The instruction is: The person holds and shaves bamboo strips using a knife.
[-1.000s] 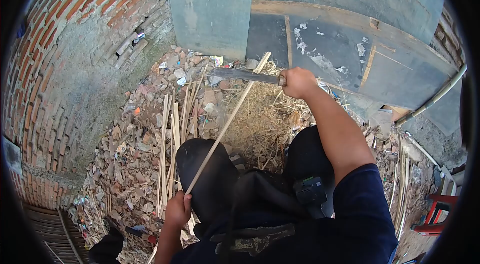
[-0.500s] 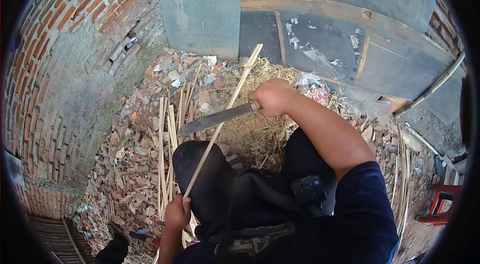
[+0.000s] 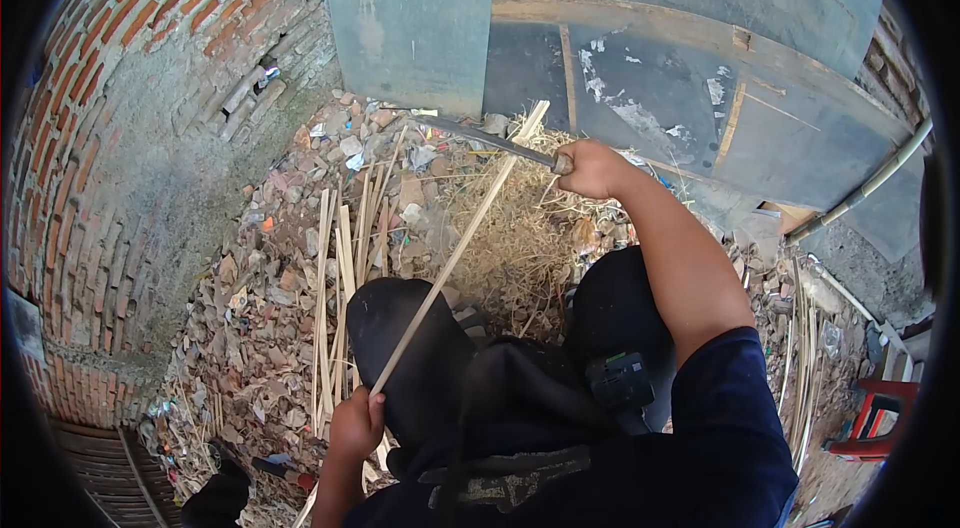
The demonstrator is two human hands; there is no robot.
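Note:
My left hand grips the lower end of a long, pale bamboo strip, which slants up and away across my left knee. In my right hand is the handle of a machete. Its blade points left and lies across the strip close to the far end; whether it touches the strip I cannot tell. Beneath the strip, between my knees and beyond, is a heap of thin curled shavings.
More pale strips lie on the rubble to my left, and long strips lie at the right. A brick wall stands on the left, grey panels ahead. A red stool is at the far right.
My right hand has moved away from me and slightly right, carrying the machete from mid-strip to near its far end. The strip's far end has shifted slightly right; my left hand is nearly still.

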